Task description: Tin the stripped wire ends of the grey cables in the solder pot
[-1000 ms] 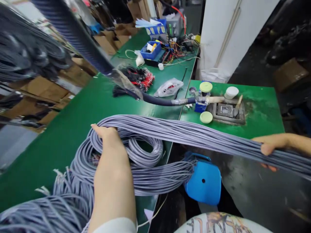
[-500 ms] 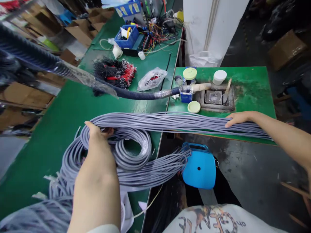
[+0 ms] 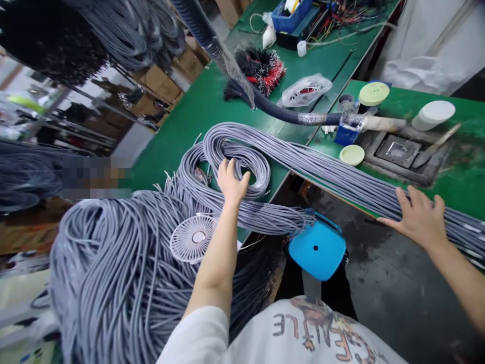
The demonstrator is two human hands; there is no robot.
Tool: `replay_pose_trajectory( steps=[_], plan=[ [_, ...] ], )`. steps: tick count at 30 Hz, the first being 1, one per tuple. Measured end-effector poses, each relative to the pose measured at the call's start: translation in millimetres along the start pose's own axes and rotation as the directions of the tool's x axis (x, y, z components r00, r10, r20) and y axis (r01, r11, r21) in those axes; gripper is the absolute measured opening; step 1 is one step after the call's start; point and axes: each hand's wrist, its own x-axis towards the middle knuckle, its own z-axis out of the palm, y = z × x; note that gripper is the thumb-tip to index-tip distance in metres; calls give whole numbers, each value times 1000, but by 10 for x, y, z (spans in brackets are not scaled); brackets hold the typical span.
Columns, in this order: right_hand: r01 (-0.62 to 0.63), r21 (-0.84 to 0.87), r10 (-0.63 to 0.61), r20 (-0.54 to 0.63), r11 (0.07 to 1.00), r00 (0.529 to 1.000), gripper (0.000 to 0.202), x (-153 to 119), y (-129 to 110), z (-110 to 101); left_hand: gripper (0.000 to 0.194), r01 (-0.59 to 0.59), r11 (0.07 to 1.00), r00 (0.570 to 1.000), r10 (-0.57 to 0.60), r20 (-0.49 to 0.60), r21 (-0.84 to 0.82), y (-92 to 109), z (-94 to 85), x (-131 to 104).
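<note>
A long bundle of grey cables (image 3: 326, 164) runs from a loop on the green table (image 3: 178, 108) to the right edge. My right hand (image 3: 422, 217) lies over the bundle near its right part, fingers spread. Fingers apart, my left hand (image 3: 232, 183) rests at the coiled cables (image 3: 261, 174), beside the inner ring. Below the coil, cut cable ends reach over the table edge toward a blue stool (image 3: 317, 250). A large heap of grey cables (image 3: 109, 273) fills the lower left, with a white round fan (image 3: 193, 237) against it.
A dark flexible hose (image 3: 280, 112) hangs across the table to a solder pot (image 3: 399, 151) with a scraper (image 3: 435, 146). Nearby are a light green lid (image 3: 351, 155), a white jar (image 3: 434, 115) and a plastic bag (image 3: 306, 91). Cable bunches hang at the upper left.
The view has swung left, bringing the cable heap and fan into sight. My left hand has shifted from the bundle's bend onto the coil, and my right hand's fingers have spread.
</note>
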Motion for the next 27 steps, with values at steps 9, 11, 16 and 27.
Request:
replay_pose_trajectory(
  steps=[9, 11, 16, 27],
  plan=[
    [181, -70, -188, -106, 981, 977, 81, 34, 258, 322, 66, 72, 992, 997, -69, -25, 108, -428, 70, -358],
    [196, -73, -204, -132, 978, 970, 81, 20, 265, 363, 69, 167, 976, 986, -162, -50, 139, -279, 55, -467],
    [239, -39, -243, -144, 970, 959, 82, 17, 278, 364, 61, -171, 976, 983, 160, 89, 138, 702, 479, -1181],
    [288, 22, -276, -225, 957, 934, 87, 48, 338, 423, 49, -251, 873, 722, -119, 682, 418, 914, 1629, -1571]
  ],
)
